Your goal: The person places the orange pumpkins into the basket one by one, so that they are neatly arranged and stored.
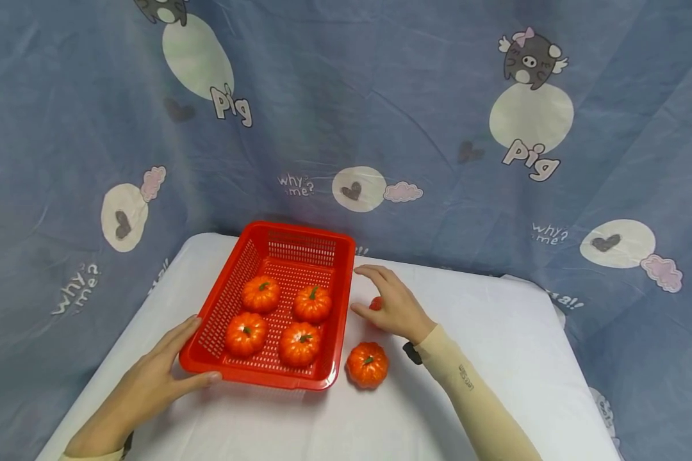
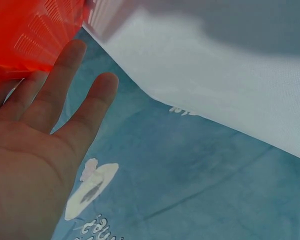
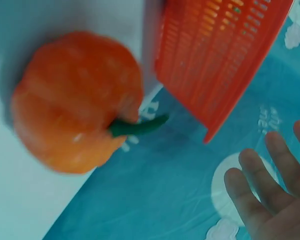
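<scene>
A red plastic basket [image 1: 338, 301] stands on the white table and holds several small orange pumpkins [image 1: 261, 293]. My left hand [image 1: 167, 365] lies flat against the basket's near left corner [image 2: 25, 35], fingers [image 2: 65, 75] straight and thumb along the front rim. My right hand [image 1: 391, 306] hovers just right of the basket with its fingers [image 3: 270, 185] relaxed and spread. It is over another small pumpkin [image 1: 375, 303], mostly hidden in the head view and close up in the right wrist view [image 3: 77, 100]. One more loose pumpkin [image 1: 367, 364] sits by the basket's near right corner.
The table [image 1: 496, 358] is covered in white cloth, with bare surface to the right and front. A blue curtain [image 1: 380, 96] printed with cartoon pigs hangs close behind and around the table edges.
</scene>
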The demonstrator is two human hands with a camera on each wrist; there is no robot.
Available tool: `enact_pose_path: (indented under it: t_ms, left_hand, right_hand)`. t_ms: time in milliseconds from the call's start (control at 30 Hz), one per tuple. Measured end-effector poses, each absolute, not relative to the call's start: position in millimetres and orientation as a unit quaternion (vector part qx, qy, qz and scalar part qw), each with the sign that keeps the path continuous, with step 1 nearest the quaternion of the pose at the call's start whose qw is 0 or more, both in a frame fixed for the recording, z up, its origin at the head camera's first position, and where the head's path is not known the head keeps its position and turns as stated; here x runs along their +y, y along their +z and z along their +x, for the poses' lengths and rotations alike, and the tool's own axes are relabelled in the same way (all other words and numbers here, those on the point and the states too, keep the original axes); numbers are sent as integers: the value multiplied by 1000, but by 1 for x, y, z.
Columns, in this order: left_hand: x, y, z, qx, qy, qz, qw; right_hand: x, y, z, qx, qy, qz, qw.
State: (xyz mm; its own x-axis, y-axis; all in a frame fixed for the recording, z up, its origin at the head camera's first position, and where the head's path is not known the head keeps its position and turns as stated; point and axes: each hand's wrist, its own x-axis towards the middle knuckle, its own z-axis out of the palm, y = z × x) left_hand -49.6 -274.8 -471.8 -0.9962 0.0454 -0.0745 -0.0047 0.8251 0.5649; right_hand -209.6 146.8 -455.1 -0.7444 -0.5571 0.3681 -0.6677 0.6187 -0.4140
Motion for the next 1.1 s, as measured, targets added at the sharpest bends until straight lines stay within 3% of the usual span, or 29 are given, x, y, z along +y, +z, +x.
enact_pose_path:
  t_ms: [400,633,1100]
  left_hand:
    - [-275,-471,-50,954,296,8,44]
    - [-275,-470,-49,955,294,7,41]
    - [-274,-470,-50,956,289,-1,58]
  right_hand:
    - [179,-470,-200,-912,275,300,56]
    - [194,-481,-201,-914,278,289,58]
    - [203,-506,-202,-924,290,250,12]
